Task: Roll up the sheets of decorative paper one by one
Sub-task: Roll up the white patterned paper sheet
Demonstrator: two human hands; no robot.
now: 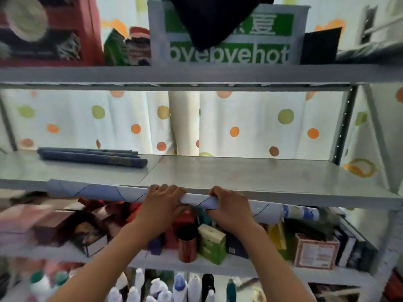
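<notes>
A long roll of pale blue decorative paper with thin dark lines lies along the front edge of the grey middle shelf. My left hand grips the roll near its middle, fingers curled over the top. My right hand grips it just to the right, fingers wrapped around it. The roll's right end shows a blue and white pattern. Two or three dark blue rolled sheets lie at the back left of the same shelf.
A box printed "byebyehot" and red and green items stand on the upper shelf. Below the roll are boxes, a copper can and books; bottles fill the lowest level. A dotted curtain hangs behind.
</notes>
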